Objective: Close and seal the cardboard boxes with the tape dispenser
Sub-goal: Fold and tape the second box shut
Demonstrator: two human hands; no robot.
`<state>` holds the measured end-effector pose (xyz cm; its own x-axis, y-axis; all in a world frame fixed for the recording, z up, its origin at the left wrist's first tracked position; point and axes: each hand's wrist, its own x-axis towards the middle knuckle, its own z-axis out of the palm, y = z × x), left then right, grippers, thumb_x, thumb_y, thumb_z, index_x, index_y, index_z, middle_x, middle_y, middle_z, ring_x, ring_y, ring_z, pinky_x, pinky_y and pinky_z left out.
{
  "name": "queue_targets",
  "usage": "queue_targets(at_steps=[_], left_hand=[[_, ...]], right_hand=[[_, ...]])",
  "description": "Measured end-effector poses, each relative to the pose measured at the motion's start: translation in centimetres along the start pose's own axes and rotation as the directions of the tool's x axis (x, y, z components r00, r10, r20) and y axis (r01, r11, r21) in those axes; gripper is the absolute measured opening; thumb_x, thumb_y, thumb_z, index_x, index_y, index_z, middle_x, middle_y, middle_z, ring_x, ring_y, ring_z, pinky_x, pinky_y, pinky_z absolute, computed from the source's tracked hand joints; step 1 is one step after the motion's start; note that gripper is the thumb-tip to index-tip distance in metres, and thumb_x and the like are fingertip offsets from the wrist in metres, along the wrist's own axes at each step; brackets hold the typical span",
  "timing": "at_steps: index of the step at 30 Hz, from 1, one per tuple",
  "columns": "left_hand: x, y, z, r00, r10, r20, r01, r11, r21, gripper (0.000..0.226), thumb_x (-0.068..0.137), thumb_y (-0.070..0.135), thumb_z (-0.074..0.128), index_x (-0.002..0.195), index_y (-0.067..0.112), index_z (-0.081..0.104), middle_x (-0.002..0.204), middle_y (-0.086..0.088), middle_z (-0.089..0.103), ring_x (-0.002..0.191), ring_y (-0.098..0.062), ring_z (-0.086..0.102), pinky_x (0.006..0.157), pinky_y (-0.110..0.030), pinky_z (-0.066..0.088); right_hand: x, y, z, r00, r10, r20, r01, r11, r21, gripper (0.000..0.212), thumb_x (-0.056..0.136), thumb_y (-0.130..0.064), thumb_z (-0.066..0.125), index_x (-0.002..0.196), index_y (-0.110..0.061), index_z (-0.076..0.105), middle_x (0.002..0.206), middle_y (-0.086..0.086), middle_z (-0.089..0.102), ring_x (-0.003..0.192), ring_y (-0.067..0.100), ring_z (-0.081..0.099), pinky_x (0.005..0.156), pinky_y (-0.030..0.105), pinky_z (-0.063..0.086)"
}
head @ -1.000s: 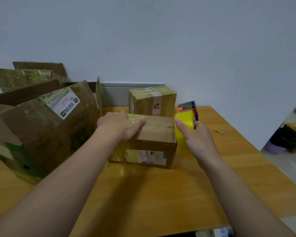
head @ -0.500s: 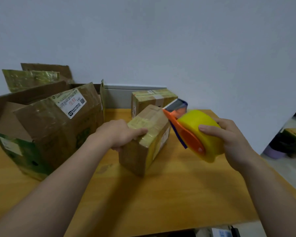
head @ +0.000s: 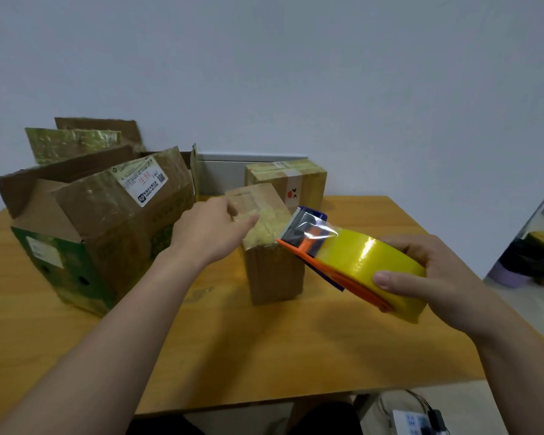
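Wooden worktop [head: 264, 356] carries a probably light, stiff box [head: 274, 271]; left grip [head: 208, 233] rests spread atop it, right grip [head: 437, 277] clasps the tape dispenser [head: 358, 259] by its roll.

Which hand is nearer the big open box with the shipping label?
Left. The left hand is just right of the open box, fingers on the small box; the right hand is farther right, gripping the tape dispenser.

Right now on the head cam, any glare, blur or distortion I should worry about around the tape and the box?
Head view: a bright glare streak on the yellow roll of the tape dispenser. Head view: the left hand has soft, smeared fingertips over the small box. Head view: the wide angle splays the table edges, and arm shadows are soft, none harsh.
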<state>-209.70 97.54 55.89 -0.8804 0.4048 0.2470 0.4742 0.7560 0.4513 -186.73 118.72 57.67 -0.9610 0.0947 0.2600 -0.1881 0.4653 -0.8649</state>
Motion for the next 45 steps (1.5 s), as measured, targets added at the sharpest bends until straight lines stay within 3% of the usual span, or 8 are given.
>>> queue_targets(at_steps=[3, 7, 15, 19, 27, 32, 38, 45], left_hand=[[-2.7, 0.7, -1.1, 0.995, 0.084, -0.044, -0.095, 0.917, -0.388, 0.04, 0.097, 0.062, 0.055, 0.103, 0.027, 0.073, 0.09, 0.008, 0.074, 0.079, -0.013, 0.07, 0.073, -0.038, 0.06], [-7.0, 1.0, -1.5, 0.968, 0.138, 0.21, 0.016, 0.8, -0.599, 0.029, 0.095, 0.051, 0.063, 0.099, 0.026, 0.077, 0.084, 0.003, 0.075, 0.076, -0.012, 0.072, 0.065, -0.026, 0.057], [-9.7, -3.5, 1.9, 0.918, -0.076, 0.389, 0.321, 0.718, -0.617, 0.014, 0.089, 0.03, 0.079, 0.091, 0.017, 0.081, 0.081, -0.003, 0.077, 0.071, -0.012, 0.073, 0.061, -0.021, 0.057], [-9.7, -4.5, 2.8, 0.922, -0.146, 0.359, 0.345, 0.731, -0.588, 0.012, 0.088, 0.028, 0.081, 0.089, 0.016, 0.081, 0.079, -0.002, 0.077, 0.072, -0.013, 0.075, 0.058, -0.02, 0.057], [-9.3, -5.7, 4.3, 0.955, -0.153, 0.253, 0.274, 0.782, -0.56, 0.003, 0.089, 0.02, 0.08, 0.089, 0.018, 0.078, 0.074, -0.001, 0.076, 0.07, -0.012, 0.073, 0.063, -0.031, 0.061], [-9.0, -5.7, 4.5, 0.981, 0.121, 0.153, -0.038, 0.887, -0.46, 0.036, 0.096, 0.016, 0.069, 0.12, 0.044, 0.07, 0.097, 0.017, 0.067, 0.089, -0.003, 0.064, 0.063, -0.021, 0.056], [-8.7, -6.0, 4.4, 0.966, 0.226, 0.128, -0.15, 0.889, -0.433, 0.032, 0.097, 0.014, 0.066, 0.109, 0.043, 0.073, 0.106, 0.019, 0.065, 0.097, -0.004, 0.06, 0.066, -0.019, 0.051], [-8.5, -6.1, 4.0, 0.92, 0.336, 0.202, -0.231, 0.881, -0.412, 0.037, 0.087, 0.043, 0.068, 0.122, 0.051, 0.065, 0.113, 0.02, 0.051, 0.102, -0.008, 0.056, 0.076, -0.032, 0.054]], right_hand=[[-0.1, -0.4, 0.9, 1.0, 0.011, 0.018, -0.011, 1.0, 0.005, 0.042, 0.065, -0.054, 0.074, 0.097, -0.028, 0.076, 0.09, 0.003, 0.073, 0.081, 0.028, 0.073, 0.057, 0.029, 0.057], [-0.1, 0.0, 2.2, 0.996, 0.038, 0.084, -0.042, 0.998, 0.041, 0.035, 0.064, -0.054, 0.07, 0.088, -0.03, 0.078, 0.083, -0.001, 0.072, 0.075, 0.017, 0.071, 0.059, 0.025, 0.054], [1.6, 3.2, 5.0, 0.953, 0.236, 0.188, -0.239, 0.971, -0.004, 0.055, 0.055, -0.064, 0.075, 0.093, -0.024, 0.08, 0.093, 0.004, 0.075, 0.086, 0.024, 0.072, 0.075, 0.045, 0.053], [2.8, 3.9, 5.9, 0.936, 0.269, 0.228, -0.27, 0.962, -0.028, 0.054, 0.057, -0.062, 0.076, 0.09, -0.02, 0.08, 0.089, 0.009, 0.075, 0.081, 0.026, 0.07, 0.071, 0.039, 0.048], [3.8, 4.7, 6.3, 0.919, 0.282, 0.275, -0.273, 0.959, -0.069, 0.047, 0.052, -0.063, 0.074, 0.084, -0.031, 0.08, 0.086, -0.006, 0.074, 0.079, 0.013, 0.07, 0.068, 0.028, 0.049], [3.8, 4.8, 6.2, 0.91, 0.307, 0.28, -0.302, 0.951, -0.065, 0.041, 0.046, -0.056, 0.08, 0.076, -0.029, 0.076, 0.076, -0.016, 0.069, 0.069, -0.006, 0.062, 0.061, 0.015, 0.046], [4.1, 6.0, 5.9, 0.874, 0.419, 0.247, -0.383, 0.906, -0.182, 0.077, 0.037, -0.074, 0.07, 0.106, -0.039, 0.063, 0.116, -0.017, 0.054, 0.104, 0.004, 0.058, 0.084, 0.024, 0.051], [4.1, 6.1, 5.6, 0.862, 0.428, 0.271, -0.405, 0.904, -0.14, 0.084, 0.027, -0.077, 0.08, 0.1, -0.036, 0.07, 0.115, -0.015, 0.059, 0.094, -0.004, 0.063, 0.076, 0.017, 0.049]])
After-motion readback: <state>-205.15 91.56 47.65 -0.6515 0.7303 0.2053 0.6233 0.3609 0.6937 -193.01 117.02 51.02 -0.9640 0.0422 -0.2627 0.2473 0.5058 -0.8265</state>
